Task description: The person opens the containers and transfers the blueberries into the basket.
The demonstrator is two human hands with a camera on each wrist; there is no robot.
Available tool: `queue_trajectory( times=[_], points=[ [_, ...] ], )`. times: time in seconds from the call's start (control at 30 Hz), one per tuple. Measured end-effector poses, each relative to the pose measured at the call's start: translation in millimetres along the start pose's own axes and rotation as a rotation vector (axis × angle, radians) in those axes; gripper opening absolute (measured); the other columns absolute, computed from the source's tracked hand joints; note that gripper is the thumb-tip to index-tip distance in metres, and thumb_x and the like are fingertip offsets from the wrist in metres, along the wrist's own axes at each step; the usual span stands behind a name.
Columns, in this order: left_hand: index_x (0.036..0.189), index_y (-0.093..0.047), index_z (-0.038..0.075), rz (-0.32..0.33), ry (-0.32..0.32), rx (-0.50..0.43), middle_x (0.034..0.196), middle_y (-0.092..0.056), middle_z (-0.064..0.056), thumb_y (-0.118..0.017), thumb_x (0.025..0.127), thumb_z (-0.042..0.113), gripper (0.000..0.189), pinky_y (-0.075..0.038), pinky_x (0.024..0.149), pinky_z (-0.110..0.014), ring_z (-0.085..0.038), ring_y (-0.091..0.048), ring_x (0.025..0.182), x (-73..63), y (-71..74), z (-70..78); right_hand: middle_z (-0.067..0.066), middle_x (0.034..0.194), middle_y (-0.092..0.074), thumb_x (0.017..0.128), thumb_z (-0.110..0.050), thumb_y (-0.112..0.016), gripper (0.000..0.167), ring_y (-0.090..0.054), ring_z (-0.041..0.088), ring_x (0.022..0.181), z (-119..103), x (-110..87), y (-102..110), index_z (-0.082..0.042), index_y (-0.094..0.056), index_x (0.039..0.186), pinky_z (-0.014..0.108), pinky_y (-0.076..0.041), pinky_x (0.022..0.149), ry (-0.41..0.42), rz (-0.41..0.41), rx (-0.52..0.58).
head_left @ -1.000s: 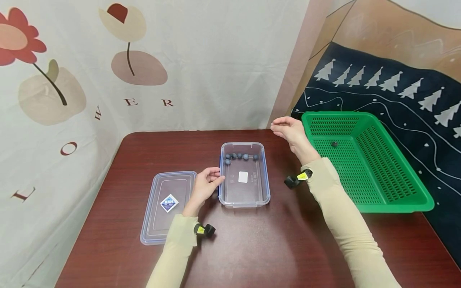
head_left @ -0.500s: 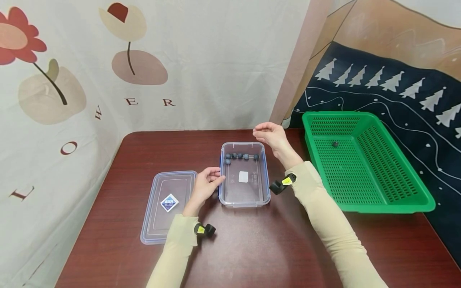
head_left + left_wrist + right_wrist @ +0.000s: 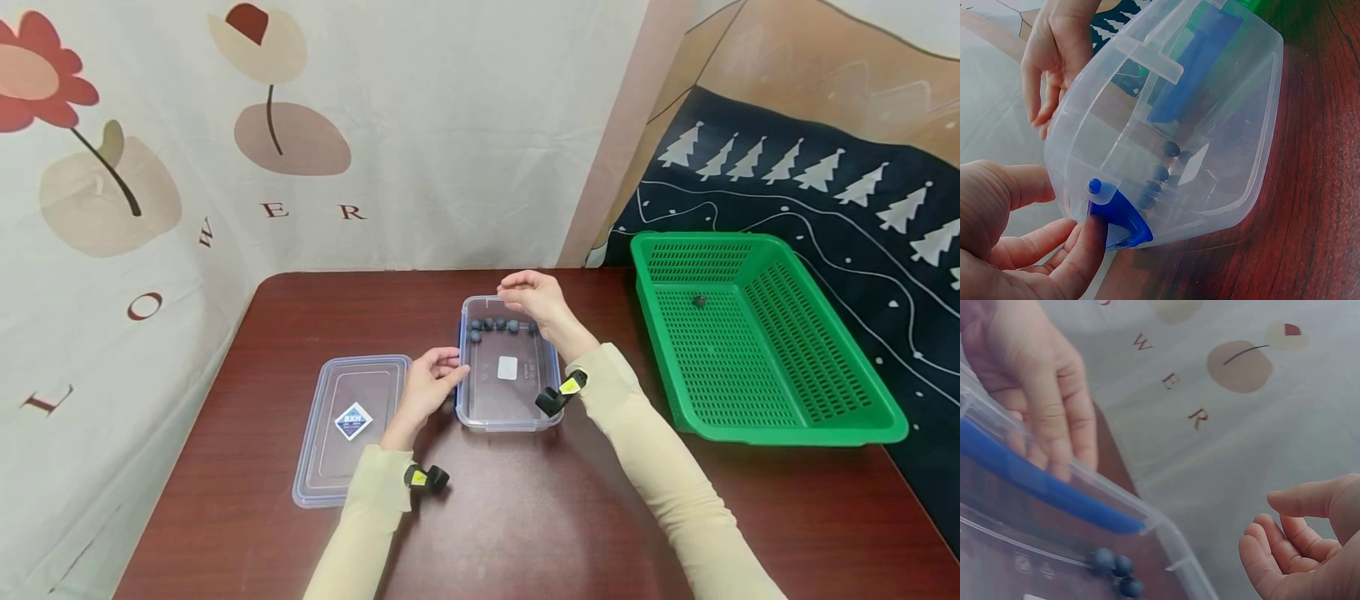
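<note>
A clear plastic box (image 3: 517, 400) stands on the table with several blueberries (image 3: 501, 324) at its far end. My left hand (image 3: 431, 387) holds the box at its left side, with fingertips against the blue latch (image 3: 1119, 215) and the thumb at the rim. Over the far right rim is my right hand (image 3: 542, 307), its thumb and bent fingers drawn near each other. No berry shows between them in the right wrist view (image 3: 1300, 544), and I cannot tell whether one is hidden there. One dark berry (image 3: 699, 301) lies in the green basket (image 3: 750, 375).
The box's lid (image 3: 352, 471), with a blue and white sticker, lies flat to the left of the box. The basket rests at the table's right side. A patterned cloth (image 3: 465, 125) hangs behind the table (image 3: 480, 533).
My right hand has moved left and a little nearer, from beside the basket to over the box's far end. The left hand stays at the box's side.
</note>
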State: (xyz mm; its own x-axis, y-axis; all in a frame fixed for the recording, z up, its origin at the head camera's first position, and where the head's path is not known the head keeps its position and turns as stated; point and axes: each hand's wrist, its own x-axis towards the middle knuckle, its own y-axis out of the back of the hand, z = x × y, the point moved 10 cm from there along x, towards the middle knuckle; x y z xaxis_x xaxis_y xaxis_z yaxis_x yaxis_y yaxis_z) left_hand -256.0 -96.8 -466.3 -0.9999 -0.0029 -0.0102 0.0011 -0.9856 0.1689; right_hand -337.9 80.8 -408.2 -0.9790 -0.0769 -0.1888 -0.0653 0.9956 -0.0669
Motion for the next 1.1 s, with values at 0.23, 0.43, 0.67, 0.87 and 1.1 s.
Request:
queue_trajectory(
  times=[0.23,0.43,0.67,0.87,1.1],
  points=[
    [0.110,-0.057,-0.015,0.002,0.001,-0.011,0.096,-0.061,-0.028,-0.068,0.081,-0.003,0.033,-0.044,0.061,-0.015,-0.015,-0.060,0.074,0.1,-0.7,1.4,0.004,0.084,-0.066,0.083,0.003,-0.066,0.014,-0.064,0.017,0.083,21.4,8.5,-16.4,0.003,-0.062,0.096,0.029,-0.052,0.079,-0.042,-0.030,-0.058],
    [0.110,-0.058,-0.013,0.006,0.000,-0.013,0.096,-0.062,-0.028,-0.068,0.081,-0.002,0.032,-0.043,0.061,-0.014,-0.006,-0.057,0.070,1.3,-0.5,-0.2,0.005,0.087,-0.065,0.082,0.003,-0.067,0.019,-0.062,0.012,0.080,38.2,12.8,-28.0,0.005,-0.062,0.100,0.034,-0.050,0.086,-0.106,-0.068,-0.086],
    [0.110,-0.058,-0.014,0.000,0.010,-0.016,0.097,-0.061,-0.029,-0.068,0.081,-0.003,0.032,-0.044,0.062,-0.015,-0.009,-0.059,0.073,2.0,-0.7,-0.6,0.006,0.084,-0.063,0.081,0.004,-0.066,0.016,-0.060,0.012,0.076,52.2,19.9,-33.7,0.007,-0.062,0.097,0.032,-0.051,0.084,-0.133,-0.074,-0.142],
    [0.108,-0.059,-0.012,0.015,-0.009,-0.004,0.094,-0.063,-0.025,-0.068,0.080,-0.004,0.030,-0.044,0.062,-0.014,-0.009,-0.059,0.071,1.3,0.8,1.4,0.004,0.082,-0.061,0.081,0.002,-0.067,0.014,-0.059,0.015,0.077,61.0,24.2,-34.9,0.005,-0.064,0.094,0.034,-0.050,0.084,-0.127,-0.067,-0.260],
    [0.107,-0.059,-0.012,0.016,-0.006,0.005,0.094,-0.063,-0.026,-0.068,0.081,-0.003,0.030,-0.044,0.062,-0.015,-0.012,-0.060,0.073,-0.9,1.0,3.1,0.005,0.082,-0.062,0.080,0.003,-0.068,0.009,-0.058,0.014,0.076,68.8,25.2,-35.2,0.002,-0.065,0.089,0.029,-0.051,0.077,-0.131,-0.059,-0.338]
  ],
)
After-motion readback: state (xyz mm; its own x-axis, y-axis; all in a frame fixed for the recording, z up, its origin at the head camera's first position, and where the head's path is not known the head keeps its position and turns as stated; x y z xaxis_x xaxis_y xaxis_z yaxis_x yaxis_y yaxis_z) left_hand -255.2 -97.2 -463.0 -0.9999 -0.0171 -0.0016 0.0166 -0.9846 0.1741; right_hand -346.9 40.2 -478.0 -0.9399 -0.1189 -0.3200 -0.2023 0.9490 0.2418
